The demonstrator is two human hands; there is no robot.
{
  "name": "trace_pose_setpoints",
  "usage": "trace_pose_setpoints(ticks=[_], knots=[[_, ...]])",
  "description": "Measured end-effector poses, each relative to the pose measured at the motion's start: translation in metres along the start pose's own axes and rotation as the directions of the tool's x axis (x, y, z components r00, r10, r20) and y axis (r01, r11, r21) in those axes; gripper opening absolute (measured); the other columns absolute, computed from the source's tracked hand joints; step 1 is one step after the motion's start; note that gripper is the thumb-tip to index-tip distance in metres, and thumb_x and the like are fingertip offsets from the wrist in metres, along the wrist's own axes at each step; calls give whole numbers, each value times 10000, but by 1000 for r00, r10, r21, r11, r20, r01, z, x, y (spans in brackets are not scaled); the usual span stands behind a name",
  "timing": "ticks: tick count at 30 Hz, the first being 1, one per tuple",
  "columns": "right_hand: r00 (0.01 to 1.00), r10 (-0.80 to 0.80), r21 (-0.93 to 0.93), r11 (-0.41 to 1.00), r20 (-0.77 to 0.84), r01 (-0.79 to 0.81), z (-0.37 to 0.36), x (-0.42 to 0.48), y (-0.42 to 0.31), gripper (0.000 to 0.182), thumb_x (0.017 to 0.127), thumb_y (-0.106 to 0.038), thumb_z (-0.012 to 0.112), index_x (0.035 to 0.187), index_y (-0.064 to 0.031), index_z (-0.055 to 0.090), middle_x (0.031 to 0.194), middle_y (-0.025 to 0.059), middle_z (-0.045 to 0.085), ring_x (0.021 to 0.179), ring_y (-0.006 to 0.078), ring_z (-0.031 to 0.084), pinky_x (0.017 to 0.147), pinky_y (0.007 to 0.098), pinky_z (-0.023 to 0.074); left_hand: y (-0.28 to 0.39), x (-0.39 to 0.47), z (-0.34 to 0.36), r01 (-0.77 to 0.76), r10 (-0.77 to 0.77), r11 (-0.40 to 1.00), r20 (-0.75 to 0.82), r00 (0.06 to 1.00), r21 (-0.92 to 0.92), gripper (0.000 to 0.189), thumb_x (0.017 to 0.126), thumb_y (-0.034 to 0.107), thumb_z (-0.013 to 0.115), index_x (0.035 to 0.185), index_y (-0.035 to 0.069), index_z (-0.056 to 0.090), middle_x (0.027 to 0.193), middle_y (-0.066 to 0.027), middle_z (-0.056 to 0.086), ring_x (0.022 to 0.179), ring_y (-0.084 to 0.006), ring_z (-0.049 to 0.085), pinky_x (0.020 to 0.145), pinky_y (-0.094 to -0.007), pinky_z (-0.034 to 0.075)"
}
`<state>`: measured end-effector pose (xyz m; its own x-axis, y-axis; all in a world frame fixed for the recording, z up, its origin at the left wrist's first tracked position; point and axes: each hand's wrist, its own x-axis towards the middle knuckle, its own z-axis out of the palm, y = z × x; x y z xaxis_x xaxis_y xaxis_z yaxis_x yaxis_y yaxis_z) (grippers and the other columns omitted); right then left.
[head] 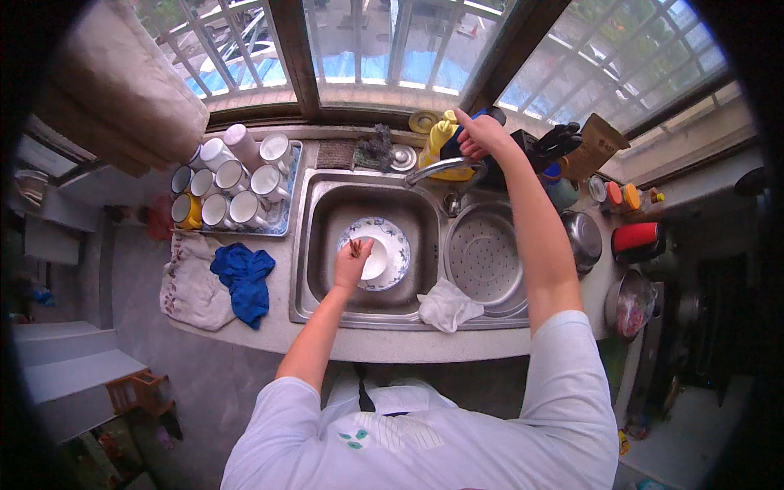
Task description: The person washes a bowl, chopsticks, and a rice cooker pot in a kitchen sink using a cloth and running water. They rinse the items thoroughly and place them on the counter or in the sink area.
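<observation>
My left hand (353,264) is in the left basin of the steel sink (324,202), its fingers around small brown sticks, perhaps chopsticks (355,247), beside a white bowl (375,262). The bowl rests on a blue-patterned plate (392,282). My right hand (481,136) is raised beyond the faucet (441,166), near yellow bottles (436,144) by the window. Its thumb points up and its fingers are curled; whether it touches or holds a bottle is unclear. A perforated steel tray (484,251) sits in the right basin, with a white cloth (449,306) at its near left edge.
Mugs (247,208) crowd a patterned tray (278,220) left of the sink. Nearer lie a light towel (190,288) and a blue cloth (245,282). Along the right stand a black knife block (527,144), lidded jars (612,193), a steel pot (582,239) and a bowl with a plastic bag (634,306).
</observation>
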<state>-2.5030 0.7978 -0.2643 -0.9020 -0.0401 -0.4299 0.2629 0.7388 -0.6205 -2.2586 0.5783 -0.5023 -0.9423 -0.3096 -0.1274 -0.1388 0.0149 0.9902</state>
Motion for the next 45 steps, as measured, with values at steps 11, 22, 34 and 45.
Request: trace_pose_setpoints(ticks=[11,22,34,45], knots=[[935,91,697,643,342,-318,33,34,-10,619,941,-458,234,1003,93,509,921,207,622,817,228,646,668,295,558,9,-8,-13,-34,34,999,76,997,-1,285,840,256,606,657,38,578,619,-2,571,589,-59,499,552,-219,393],[941,78,685,667,329,-294,37,47,4,612,949,-442,182,934,86,491,838,231,623,644,224,646,546,277,565,15,-13,-14,16,-20,999,108,994,45,268,851,246,586,688,34,592,660,-16,589,608,-66,503,565,-226,396],[928,186,309,906,323,-289,21,33,-8,511,880,-504,282,656,-86,473,498,-56,387,373,63,311,346,220,272,37,-13,-21,15,-25,996,110,994,92,288,854,253,576,683,22,592,649,-25,586,641,-70,515,606,-228,403],[857,-488,484,797,166,361,39,-100,-1,226,877,-230,530,906,-27,624,691,-9,564,567,37,487,481,181,393,43,0,-12,-42,46,985,21,999,-167,165,863,175,576,754,61,529,666,20,502,644,-51,463,613,-199,371]])
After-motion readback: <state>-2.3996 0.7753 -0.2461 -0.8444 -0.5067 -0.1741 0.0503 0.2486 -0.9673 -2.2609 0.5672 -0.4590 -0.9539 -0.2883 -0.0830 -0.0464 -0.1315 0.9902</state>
